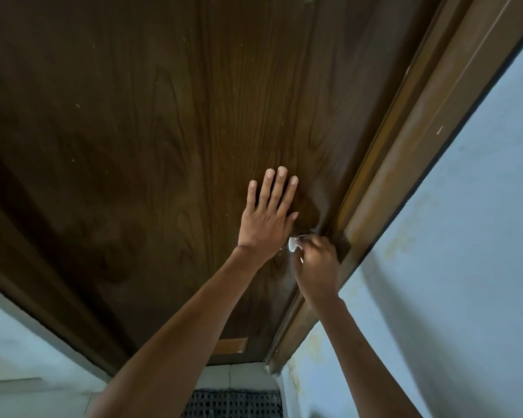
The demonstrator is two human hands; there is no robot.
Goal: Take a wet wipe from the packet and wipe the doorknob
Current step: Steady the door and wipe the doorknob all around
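Observation:
My left hand (267, 215) lies flat on the dark wooden door (151, 131), fingers spread and pointing up, just left of the doorknob. My right hand (317, 265) is closed around a white wet wipe (293, 244) and presses it on the doorknob (305, 236), of which only a thin metal rim shows above the fingers. The rest of the knob is hidden under my right hand and the wipe. The wipe packet is not in view.
The brown door frame (405, 164) runs diagonally right of the knob, with a pale blue wall (465, 251) beyond it. A dark woven mat (233, 402) lies on the floor below the door. More pale wall (18, 342) shows at the lower left.

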